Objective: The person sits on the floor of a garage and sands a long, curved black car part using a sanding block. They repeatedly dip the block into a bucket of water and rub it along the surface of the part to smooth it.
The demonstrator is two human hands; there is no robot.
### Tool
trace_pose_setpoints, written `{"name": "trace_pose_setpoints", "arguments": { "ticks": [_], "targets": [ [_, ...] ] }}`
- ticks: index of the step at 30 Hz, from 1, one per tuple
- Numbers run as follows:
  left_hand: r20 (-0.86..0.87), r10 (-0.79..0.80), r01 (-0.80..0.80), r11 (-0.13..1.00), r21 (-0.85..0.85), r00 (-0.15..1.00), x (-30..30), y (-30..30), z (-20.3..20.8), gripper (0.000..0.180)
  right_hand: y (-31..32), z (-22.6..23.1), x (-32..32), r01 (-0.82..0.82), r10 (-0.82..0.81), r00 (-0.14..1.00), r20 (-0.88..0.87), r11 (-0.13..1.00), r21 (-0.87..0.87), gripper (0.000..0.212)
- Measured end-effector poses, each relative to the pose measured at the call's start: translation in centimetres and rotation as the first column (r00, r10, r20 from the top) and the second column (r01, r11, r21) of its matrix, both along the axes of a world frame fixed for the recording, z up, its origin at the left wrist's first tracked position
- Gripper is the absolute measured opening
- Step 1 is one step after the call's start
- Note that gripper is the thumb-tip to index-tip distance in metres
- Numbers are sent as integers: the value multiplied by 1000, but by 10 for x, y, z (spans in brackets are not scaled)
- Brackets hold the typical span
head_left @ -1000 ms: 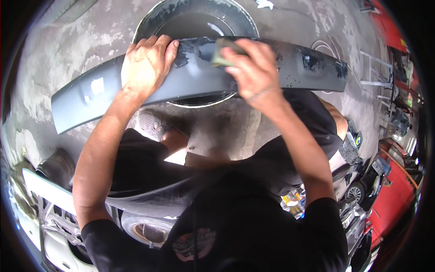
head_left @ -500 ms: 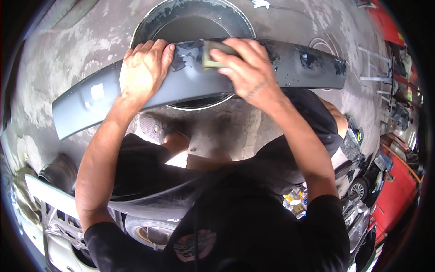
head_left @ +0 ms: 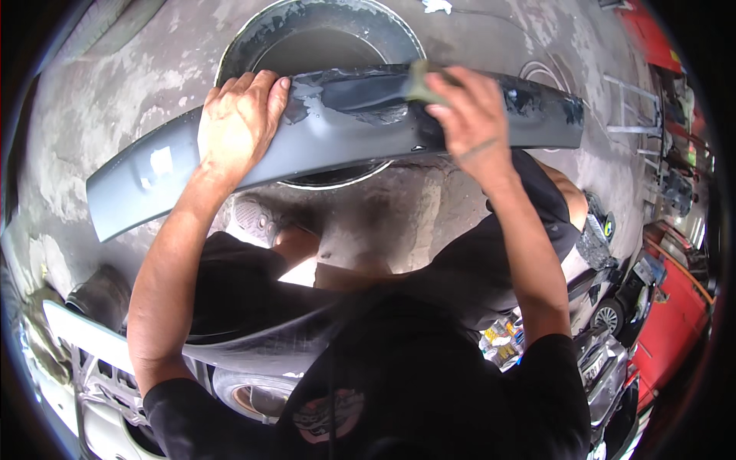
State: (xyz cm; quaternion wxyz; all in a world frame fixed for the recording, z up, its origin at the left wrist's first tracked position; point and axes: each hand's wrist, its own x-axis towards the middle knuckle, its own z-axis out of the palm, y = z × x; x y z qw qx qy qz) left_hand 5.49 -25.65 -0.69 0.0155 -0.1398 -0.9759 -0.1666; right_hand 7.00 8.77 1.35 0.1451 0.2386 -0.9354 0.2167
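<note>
A long, curved grey car panel [head_left: 330, 142], perhaps a spoiler, lies across in front of me above a round basin. Dark, wet-looking patches mark its middle and right part. My left hand [head_left: 239, 119] grips it left of the middle, fingers curled over the far edge and thumb on the upper face. In my right hand [head_left: 475, 115] is a greenish sanding pad [head_left: 418, 83], pressed on the panel right of the middle. Both pad and fingers are blurred by motion.
The dark round basin [head_left: 249, 42] stands on the stained concrete floor [head_left: 165, 57] beneath the panel. A wheel [head_left: 257, 399] lies near my left side. To the right are a metal ladder-like frame [head_left: 632, 129] and a red panel [head_left: 671, 330].
My right hand has slid right along the panel with the pad, uncovering a dark, wet patch at the middle. The left hand keeps its hold, and the panel has barely shifted.
</note>
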Motion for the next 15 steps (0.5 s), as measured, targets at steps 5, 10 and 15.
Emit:
{"name": "trace_pose_setpoints", "arguments": {
  "ticks": [5,10,15],
  "targets": [
    [1,0,0,1000,-8,1000,3,-1,0,34,6,7,21,93,-93,996,8,994,-65,40],
    [-91,-15,15,1000,1,996,0,4,-6,31,-117,-14,12,-119,125,992,29,980,-159,41],
    [-25,9,-9,1000,10,1000,0,-1,-2,32,-46,-13,13,-161,159,987,-28,984,-78,46]
  ]
}}
